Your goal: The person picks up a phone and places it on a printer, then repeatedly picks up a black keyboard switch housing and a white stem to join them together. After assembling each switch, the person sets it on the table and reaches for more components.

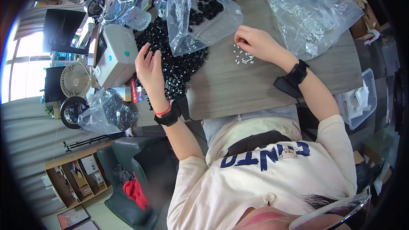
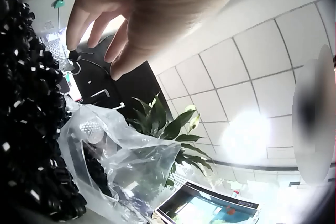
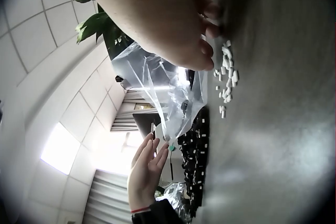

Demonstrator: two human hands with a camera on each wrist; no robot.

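Note:
My left hand (image 1: 150,70) hovers over a heap of small shiny black parts (image 1: 187,61), its fingers spread apart and slightly bent. In the left wrist view the left hand (image 2: 136,22) shows thumb and fingers apart, with the black heap (image 2: 31,119) beside it. My right hand (image 1: 260,42) is low over the table, right at a small scatter of white pieces (image 1: 245,61). Its fingers (image 3: 208,28) bend down toward the tabletop next to the white pieces (image 3: 229,74); whether they pinch one I cannot tell.
Behind the heap lies a clear bag (image 1: 204,21) with black parts inside. Another clear bag (image 1: 313,21) with white pieces lies at the right on the grey table (image 1: 230,89). A white box-shaped device (image 1: 115,55) and a fan (image 1: 76,79) stand left, near a bagged bundle (image 1: 108,110).

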